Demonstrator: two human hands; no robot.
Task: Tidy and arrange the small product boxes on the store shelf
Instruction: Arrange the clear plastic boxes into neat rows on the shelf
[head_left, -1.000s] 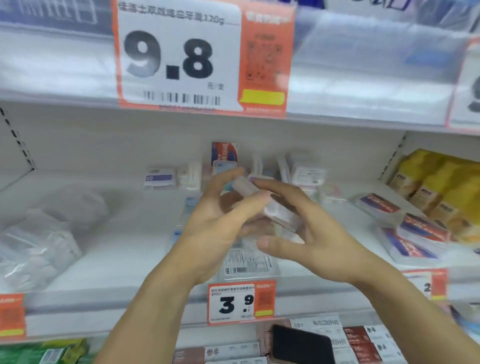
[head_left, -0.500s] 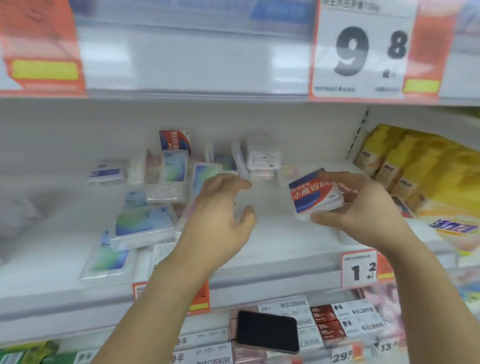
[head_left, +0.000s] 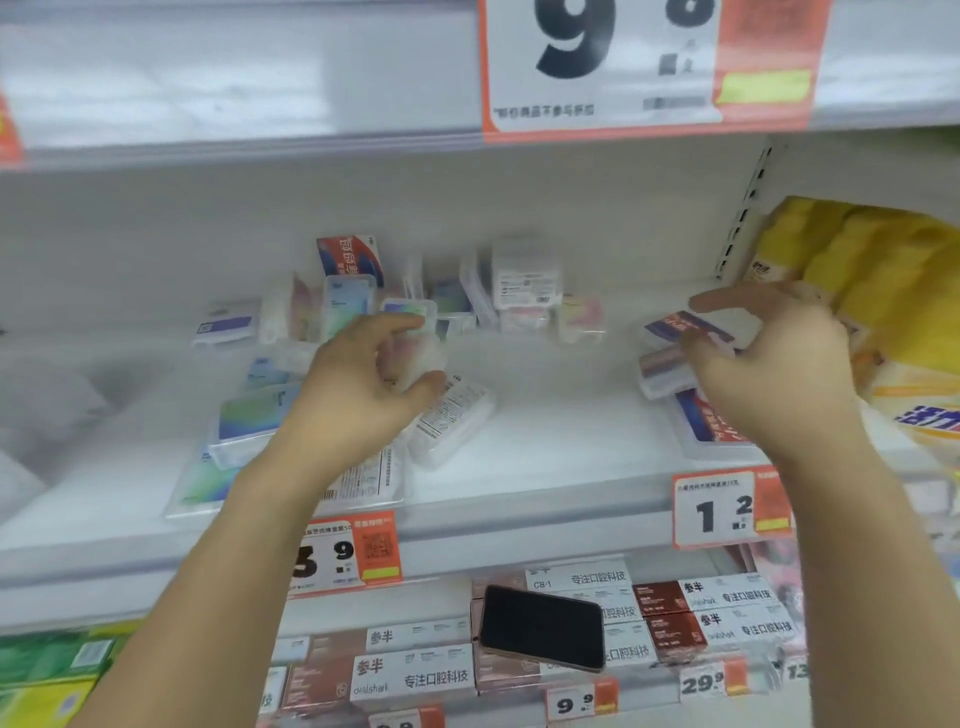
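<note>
Two hands reach over the white shelf (head_left: 545, 467): the left hand (head_left: 363, 384) curls round a small clear box (head_left: 421, 358) at the left cluster, and the right hand (head_left: 769, 364) pinches a red-and-blue box (head_left: 680, 327) atop two more stacked at the right. Three orange price tags (head_left: 732, 509) show along the shelf edges, and one dark phone (head_left: 543, 626) lies on the boxes below.

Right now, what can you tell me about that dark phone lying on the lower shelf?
The phone is a slim rectangle with rounded corners, its black screen off and facing up, with a pinkish edge showing. It lies flat and slightly askew on white and brown product boxes on the shelf below the hands. Neither hand touches it.
</note>
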